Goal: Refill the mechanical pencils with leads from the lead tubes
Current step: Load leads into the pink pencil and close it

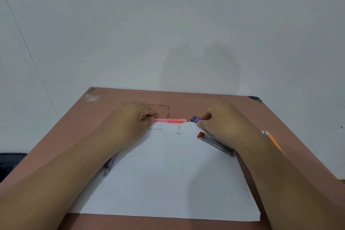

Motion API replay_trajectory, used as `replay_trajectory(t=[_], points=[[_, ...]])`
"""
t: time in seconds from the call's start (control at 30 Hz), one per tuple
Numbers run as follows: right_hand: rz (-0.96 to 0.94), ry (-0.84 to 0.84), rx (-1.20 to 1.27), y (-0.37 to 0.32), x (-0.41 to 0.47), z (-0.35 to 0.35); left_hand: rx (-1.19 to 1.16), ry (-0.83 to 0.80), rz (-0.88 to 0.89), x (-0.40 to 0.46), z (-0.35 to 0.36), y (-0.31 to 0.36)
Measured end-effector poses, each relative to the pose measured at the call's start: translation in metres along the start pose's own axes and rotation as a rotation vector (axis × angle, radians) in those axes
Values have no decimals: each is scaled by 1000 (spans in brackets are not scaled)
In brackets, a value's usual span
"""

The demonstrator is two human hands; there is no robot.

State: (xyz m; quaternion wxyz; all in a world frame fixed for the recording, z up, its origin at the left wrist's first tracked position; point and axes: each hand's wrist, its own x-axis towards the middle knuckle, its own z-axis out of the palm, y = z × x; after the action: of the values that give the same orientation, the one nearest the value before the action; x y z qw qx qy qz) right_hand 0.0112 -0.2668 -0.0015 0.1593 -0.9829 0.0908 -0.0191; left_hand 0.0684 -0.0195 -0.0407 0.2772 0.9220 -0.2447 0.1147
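A brown table stands against a pale wall, and a white sheet of paper covers most of its near half, reaching almost to the near edge. The left hand is closed around one end of a pink mechanical pencil, which lies level along the far edge of the paper with its pale open end pointing to the right. The right hand is closed on a small blue lead tube, pinched between thumb and fingers, its dark end turned toward the pencil's open end; the two are near each other but apart. On the paper just under the pencil lie two small white bits, one in front of the other; what they are is too small to tell. A thin dark line lies on the paper beside the left hand. A second lead tube, clear grey with a red cap, lies slantwise at the right edge of the paper, partly under the right wrist. A purple pencil lies at the left edge of the paper, half hidden by the left forearm. Toward the right edge of the table, behind the right forearm, show an orange pencil and a blue one side by side
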Motion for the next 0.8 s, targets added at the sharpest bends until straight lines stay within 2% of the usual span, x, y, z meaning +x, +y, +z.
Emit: replay_trajectory(t=[0.17,0.3,0.43,0.63,0.8], points=[[-93,51,4,-3,-3,-1,-41,47,11,-3,-6,6],[-313,159,317,-9,-9,-1,-135,125,135,-8,-12,12],[-579,137,490,-18,-18,4,-192,180,295,-11,-11,19],[-653,186,558,-22,-19,8,-263,172,299,-12,-15,26],[-566,136,608,-25,-22,9,-329,175,233,-15,-15,27]])
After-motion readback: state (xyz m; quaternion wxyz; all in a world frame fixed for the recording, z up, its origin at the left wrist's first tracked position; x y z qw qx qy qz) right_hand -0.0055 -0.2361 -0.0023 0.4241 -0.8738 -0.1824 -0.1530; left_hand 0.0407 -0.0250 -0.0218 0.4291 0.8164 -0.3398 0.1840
